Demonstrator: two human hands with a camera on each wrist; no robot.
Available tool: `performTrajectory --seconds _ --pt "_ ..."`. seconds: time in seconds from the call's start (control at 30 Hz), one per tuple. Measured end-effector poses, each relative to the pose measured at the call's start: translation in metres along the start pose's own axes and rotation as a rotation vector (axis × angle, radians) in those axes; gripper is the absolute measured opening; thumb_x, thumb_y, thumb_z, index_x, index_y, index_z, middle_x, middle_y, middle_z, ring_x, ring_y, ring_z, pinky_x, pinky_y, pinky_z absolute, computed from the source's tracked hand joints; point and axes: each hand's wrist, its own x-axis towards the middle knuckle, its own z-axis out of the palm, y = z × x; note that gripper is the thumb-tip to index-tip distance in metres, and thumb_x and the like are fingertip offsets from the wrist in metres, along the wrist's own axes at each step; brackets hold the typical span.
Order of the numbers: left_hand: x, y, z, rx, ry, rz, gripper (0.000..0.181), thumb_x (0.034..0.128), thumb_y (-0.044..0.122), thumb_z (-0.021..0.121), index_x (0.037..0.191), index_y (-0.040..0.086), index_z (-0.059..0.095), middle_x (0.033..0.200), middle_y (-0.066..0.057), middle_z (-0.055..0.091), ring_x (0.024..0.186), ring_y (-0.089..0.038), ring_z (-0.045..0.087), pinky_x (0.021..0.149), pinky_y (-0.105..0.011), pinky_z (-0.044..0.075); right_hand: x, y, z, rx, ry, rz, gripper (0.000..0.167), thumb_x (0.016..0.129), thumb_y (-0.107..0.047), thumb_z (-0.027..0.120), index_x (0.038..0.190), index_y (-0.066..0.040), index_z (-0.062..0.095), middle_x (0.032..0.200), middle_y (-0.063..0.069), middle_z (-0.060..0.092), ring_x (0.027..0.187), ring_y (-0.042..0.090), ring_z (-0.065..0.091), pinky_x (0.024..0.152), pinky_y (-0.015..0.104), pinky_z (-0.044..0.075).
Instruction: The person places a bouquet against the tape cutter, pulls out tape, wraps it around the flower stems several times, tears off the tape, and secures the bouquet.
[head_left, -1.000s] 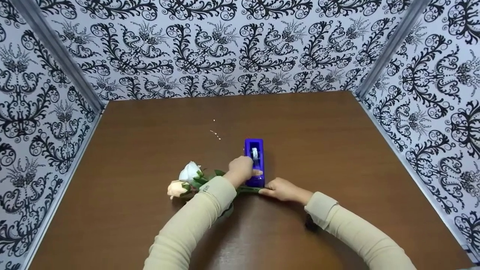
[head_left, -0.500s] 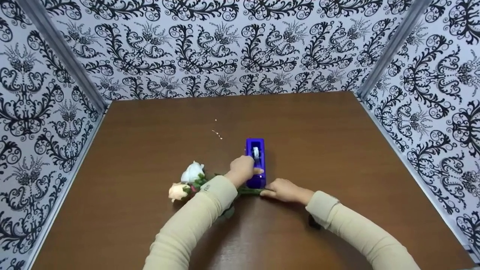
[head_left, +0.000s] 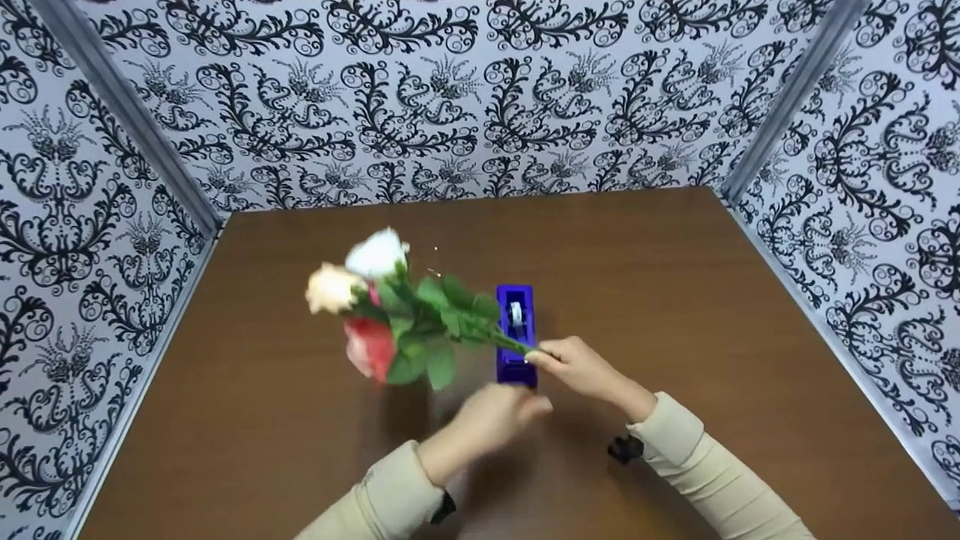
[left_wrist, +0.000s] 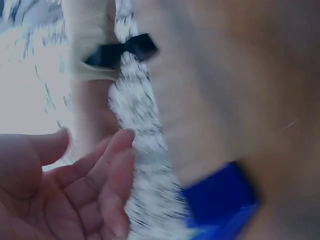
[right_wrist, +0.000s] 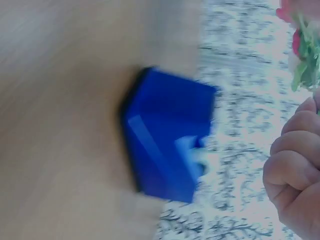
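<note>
A bunch of roses (head_left: 427, 322), white, cream and pink-red with green leaves, is raised above the table with its heads to the left. My right hand (head_left: 581, 367) grips the stem ends; in the right wrist view its fingers are curled tightly. The stems pass over a blue tape dispenser (head_left: 517, 371) holding a roll of tape. Just in front of the dispenser, my left hand (head_left: 487, 420) is blurred and in the air. The left wrist view shows that hand (left_wrist: 75, 190) holding nothing, its fingers loosely bent and thumb apart.
The brown wooden table (head_left: 675, 285) is enclosed by walls (head_left: 480, 97) with a black-and-white scroll pattern. Small white specks lie on the table behind the bunch. A dark wrist strap (head_left: 625, 450) shows under the right sleeve.
The bunch has risen from the table beside the dispenser, carried by my right hand. My left hand has left the dispenser and drawn back toward me.
</note>
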Motion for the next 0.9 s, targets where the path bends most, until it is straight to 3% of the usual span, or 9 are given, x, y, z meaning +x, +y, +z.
performTrajectory --seconds 0.07,0.17,0.23,0.3,0.47,0.6,0.67,0.77,0.9 --pt "0.005 -0.011 0.002 -0.272 0.086 -0.096 0.024 0.091 0.026 0.055 0.085 0.004 0.063 0.067 -0.005 0.061 0.057 -0.013 0.055 0.053 -0.026 0.044 0.0 -0.01 -0.001 0.052 0.016 -0.003 0.032 0.092 -0.021 0.054 0.065 -0.006 0.048 0.058 -0.009 0.034 0.052 0.002 0.03 0.051 0.019 0.027" --pt "0.012 -0.02 0.0 -0.707 0.236 -0.179 0.026 0.093 0.02 0.053 0.102 -0.003 0.059 0.068 -0.006 0.057 0.055 -0.009 0.047 0.052 -0.023 0.04 -0.002 -0.022 0.0 0.115 0.014 -0.02 0.025 0.092 -0.015 0.054 0.07 -0.003 0.056 0.061 -0.006 0.045 0.054 0.002 0.036 0.052 0.018 0.031" --pt "0.014 -0.02 -0.005 -0.906 0.302 -0.195 0.028 0.0943 0.02 0.05 0.101 -0.007 0.055 0.061 -0.003 0.05 0.05 -0.007 0.04 0.048 -0.021 0.035 -0.003 -0.029 0.002 0.157 0.003 -0.032 0.022 0.092 -0.012 0.053 0.074 0.0 0.06 0.064 -0.004 0.051 0.055 0.003 0.04 0.053 0.019 0.035" --pt "0.015 -0.018 -0.01 -1.01 0.321 -0.204 0.028 0.095 0.021 0.049 0.098 -0.007 0.052 0.056 0.0 0.043 0.046 -0.006 0.036 0.046 -0.019 0.031 -0.002 -0.033 0.003 0.199 -0.018 -0.03 0.025 0.093 -0.012 0.051 0.073 0.002 0.057 0.063 -0.003 0.051 0.054 0.003 0.04 0.053 0.019 0.035" --pt "0.017 -0.016 -0.022 -0.956 0.302 -0.208 0.023 0.0958 0.02 0.047 0.088 -0.002 0.05 0.051 0.003 0.038 0.044 -0.007 0.035 0.045 -0.019 0.03 0.003 -0.039 -0.001 0.479 -0.022 0.108 0.029 0.096 -0.021 0.046 0.086 0.001 0.062 0.068 -0.003 0.057 0.059 0.005 0.05 0.058 0.018 0.041" --pt "0.018 -0.018 -0.031 -0.838 0.273 -0.217 0.028 0.0964 0.024 0.046 0.087 -0.001 0.052 0.048 0.004 0.038 0.042 -0.007 0.035 0.044 -0.02 0.03 0.008 -0.046 -0.002 0.777 0.091 0.215 0.018 0.093 -0.02 0.053 0.089 -0.009 0.067 0.084 -0.006 0.063 0.081 0.007 0.058 0.075 0.022 0.047" --pt "0.017 -0.019 -0.033 -0.792 0.267 -0.228 0.029 0.0961 0.027 0.046 0.085 0.0 0.053 0.047 0.005 0.037 0.042 -0.007 0.034 0.044 -0.02 0.029 0.01 -0.05 -0.001 0.819 0.149 0.198 0.013 0.091 -0.013 0.056 0.083 -0.012 0.067 0.081 -0.005 0.064 0.081 0.009 0.059 0.076 0.024 0.047" --pt "0.017 -0.02 -0.033 -0.776 0.297 -0.21 0.027 0.0956 0.023 0.047 0.083 0.0 0.053 0.047 0.005 0.037 0.042 -0.006 0.034 0.043 -0.02 0.028 0.011 -0.056 0.001 0.717 0.277 0.072 0.013 0.086 -0.003 0.059 0.077 -0.006 0.069 0.079 -0.004 0.064 0.08 0.01 0.058 0.074 0.023 0.047" --pt "0.017 -0.022 -0.033 -0.801 0.363 -0.155 0.022 0.0949 0.014 0.048 0.082 -0.003 0.052 0.048 0.004 0.036 0.041 -0.004 0.032 0.042 -0.019 0.027 0.009 -0.065 0.003 0.328 0.479 -0.232 0.006 0.078 0.002 0.067 0.074 0.001 0.07 0.077 0.002 0.064 0.078 0.013 0.055 0.07 0.023 0.044"
